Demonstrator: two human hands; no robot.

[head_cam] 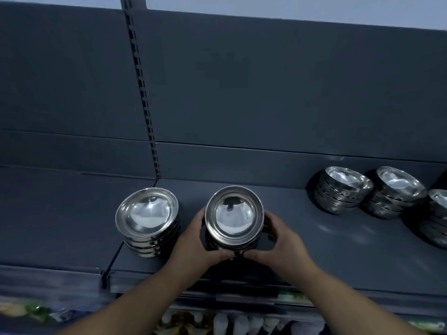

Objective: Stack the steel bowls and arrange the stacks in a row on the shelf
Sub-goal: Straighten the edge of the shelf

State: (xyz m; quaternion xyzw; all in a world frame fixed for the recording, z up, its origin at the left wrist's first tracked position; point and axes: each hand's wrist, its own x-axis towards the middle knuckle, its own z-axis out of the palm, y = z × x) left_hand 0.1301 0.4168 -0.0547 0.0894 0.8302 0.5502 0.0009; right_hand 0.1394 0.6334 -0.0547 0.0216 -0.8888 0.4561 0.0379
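**Two hands on a bowl stack at the shelf**

My left hand [193, 240] and right hand [278, 240] clasp the held stack [234, 215] of steel bowls from opposite sides. Each grip is clamped on it, with the fingers curled round the lower bowls and the thumbs nearly meeting at its near edge. The held stack stands upright, mouth up, over the front part of the shelf [314, 250]. I cannot tell whether its base touches the shelf.

Just left of the held stack, apart from it, a second stack [147, 213] rests near the shelf's front edge, by the seam between two shelf boards. Well to the right of the held stack and further back, a third stack [343, 187] and a fourth stack [399, 189] sit side by side. A fifth stack [439, 213] is cut off by the frame edge. Behind and left of the held stack a slotted upright [142, 93] runs up the back panel [266, 81]. Below the held stack, the goods [229, 325] on a lower level are too blurred for me to name.
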